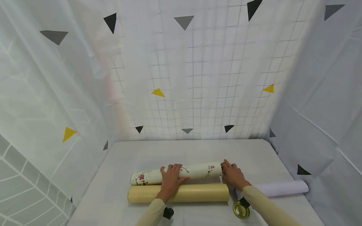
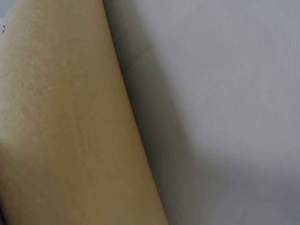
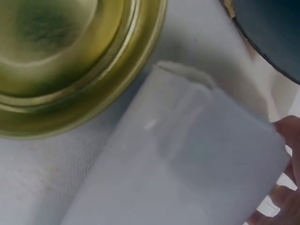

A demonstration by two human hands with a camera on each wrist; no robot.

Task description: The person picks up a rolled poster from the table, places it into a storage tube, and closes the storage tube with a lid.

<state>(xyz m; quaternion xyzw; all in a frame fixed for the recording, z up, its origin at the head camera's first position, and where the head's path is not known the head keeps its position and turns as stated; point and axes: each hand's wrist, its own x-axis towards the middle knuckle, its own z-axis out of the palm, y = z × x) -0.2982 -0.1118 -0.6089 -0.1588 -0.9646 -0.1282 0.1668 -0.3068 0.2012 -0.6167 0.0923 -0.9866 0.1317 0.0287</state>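
A cream tube printed with red flowers (image 1: 151, 177) lies across the table. My left hand (image 1: 171, 180) holds it near the middle, fingers over its top and thumb on the near side. At its right end my right hand (image 1: 233, 175) grips the rim; part of that end is hidden behind the fingers. Directly in front lies a tan tube (image 1: 203, 193), under my left wrist; it fills much of the left wrist view. Its hollow, dark blue inside (image 3: 276, 33) shows in the right wrist view, where my right fingers (image 3: 289, 136) appear at the edge.
A round gold-coloured metal lid (image 1: 241, 209) lies on the white table (image 1: 107, 194) beneath my right forearm. A white rolled sheet (image 1: 285, 189) extends to the right from under that forearm. White sheeting with triangle marks (image 1: 192, 78) hangs behind and at both sides.
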